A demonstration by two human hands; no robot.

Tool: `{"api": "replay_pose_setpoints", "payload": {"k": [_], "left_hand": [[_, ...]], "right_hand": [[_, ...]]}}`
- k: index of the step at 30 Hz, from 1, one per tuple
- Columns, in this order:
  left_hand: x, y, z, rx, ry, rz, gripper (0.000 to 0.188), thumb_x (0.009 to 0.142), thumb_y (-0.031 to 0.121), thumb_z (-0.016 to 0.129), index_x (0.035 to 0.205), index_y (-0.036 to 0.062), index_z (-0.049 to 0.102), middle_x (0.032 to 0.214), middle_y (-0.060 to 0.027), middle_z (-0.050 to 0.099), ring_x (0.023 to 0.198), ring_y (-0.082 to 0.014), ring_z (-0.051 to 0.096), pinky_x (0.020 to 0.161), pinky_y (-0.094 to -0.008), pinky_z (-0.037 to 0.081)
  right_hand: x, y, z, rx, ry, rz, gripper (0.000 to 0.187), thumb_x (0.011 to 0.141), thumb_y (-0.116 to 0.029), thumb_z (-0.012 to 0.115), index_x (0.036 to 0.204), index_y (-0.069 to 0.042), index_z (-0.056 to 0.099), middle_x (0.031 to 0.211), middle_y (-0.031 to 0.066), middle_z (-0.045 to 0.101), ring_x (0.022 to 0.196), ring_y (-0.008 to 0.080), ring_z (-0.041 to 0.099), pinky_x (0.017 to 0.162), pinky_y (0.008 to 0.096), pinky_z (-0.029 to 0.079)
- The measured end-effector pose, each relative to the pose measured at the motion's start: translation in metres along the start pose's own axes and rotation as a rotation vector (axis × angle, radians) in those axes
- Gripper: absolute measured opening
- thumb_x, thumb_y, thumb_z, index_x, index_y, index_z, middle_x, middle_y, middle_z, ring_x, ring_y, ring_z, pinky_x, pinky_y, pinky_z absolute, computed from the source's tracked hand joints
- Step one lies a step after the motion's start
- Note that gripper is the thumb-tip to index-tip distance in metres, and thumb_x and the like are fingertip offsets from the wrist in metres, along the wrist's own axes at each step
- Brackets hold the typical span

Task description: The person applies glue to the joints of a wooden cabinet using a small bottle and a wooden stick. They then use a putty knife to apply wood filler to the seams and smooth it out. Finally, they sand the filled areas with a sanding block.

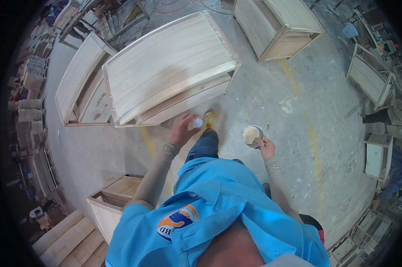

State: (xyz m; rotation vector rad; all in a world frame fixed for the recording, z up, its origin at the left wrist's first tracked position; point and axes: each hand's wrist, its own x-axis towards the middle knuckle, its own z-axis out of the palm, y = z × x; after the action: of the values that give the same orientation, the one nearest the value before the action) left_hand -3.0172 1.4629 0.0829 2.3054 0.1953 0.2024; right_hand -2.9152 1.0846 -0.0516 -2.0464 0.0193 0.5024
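My left hand (181,130) is closed on a small white round object (197,122), perhaps a cap or little cup; its exact kind is too small to tell. Off to the right, my right hand (267,148) grips the edge of a round metal cup (252,135) with pale cream-coloured stuff inside. Just beyond my left hand stands a bare wooden cabinet (169,66) with a broad light top and an open slot along its near side. Neither hand touches the cabinet.
More unfinished wooden cabinets stand at the left (83,80), far right (276,29) and near left (121,191). Planks (67,240) lie at the lower left. Yellow lines (314,142) mark the concrete floor. Another person (392,115) is partly visible at the right edge.
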Motion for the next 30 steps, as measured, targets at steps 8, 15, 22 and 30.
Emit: {"api": "replay_pose_setpoints", "payload": {"k": [8, 15, 22, 30], "left_hand": [[0.158, -0.022, 0.055, -0.108, -0.183, 0.124, 0.037, 0.068, 0.015, 0.077, 0.101, 0.0105, 0.062, 0.096, -0.0100, 0.062, 0.091, -0.0322, 0.059, 0.077, -0.0388, 0.047], [0.272, -0.015, 0.097, -0.154, -0.307, 0.186, 0.038, 0.066, 0.015, 0.078, 0.100, 0.0109, 0.061, 0.095, -0.0112, 0.062, 0.090, -0.0320, 0.060, 0.077, -0.0399, 0.048], [0.342, 0.010, 0.153, -0.098, -0.295, 0.044, 0.037, 0.067, 0.017, 0.076, 0.101, 0.0120, 0.062, 0.096, -0.0105, 0.063, 0.090, -0.0313, 0.060, 0.078, -0.0404, 0.049], [0.395, 0.072, 0.212, -0.092, -0.085, -0.165, 0.036, 0.069, 0.014, 0.075, 0.101, 0.0106, 0.062, 0.097, -0.0087, 0.064, 0.092, -0.0310, 0.060, 0.081, -0.0391, 0.049]], "right_hand": [[0.062, -0.038, -0.079, -0.108, 0.082, 0.089, 0.024, 0.085, -0.001, 0.047, 0.102, 0.008, 0.061, 0.083, 0.0128, 0.066, 0.075, 0.0192, 0.068, 0.060, 0.0315, 0.057], [0.141, -0.021, -0.159, -0.036, 0.210, 0.152, 0.022, 0.085, -0.003, 0.049, 0.099, 0.009, 0.060, 0.084, 0.0118, 0.065, 0.071, 0.0179, 0.066, 0.061, 0.0307, 0.056], [0.260, -0.060, -0.242, -0.195, 0.143, 0.095, 0.022, 0.086, -0.007, 0.052, 0.101, 0.006, 0.062, 0.085, 0.0114, 0.066, 0.075, 0.0164, 0.066, 0.068, 0.0300, 0.053], [0.415, -0.124, -0.322, -0.332, -0.106, -0.060, 0.030, 0.089, -0.010, 0.053, 0.114, 0.005, 0.060, 0.099, 0.0126, 0.067, 0.087, 0.0157, 0.063, 0.074, 0.0292, 0.051]]}}
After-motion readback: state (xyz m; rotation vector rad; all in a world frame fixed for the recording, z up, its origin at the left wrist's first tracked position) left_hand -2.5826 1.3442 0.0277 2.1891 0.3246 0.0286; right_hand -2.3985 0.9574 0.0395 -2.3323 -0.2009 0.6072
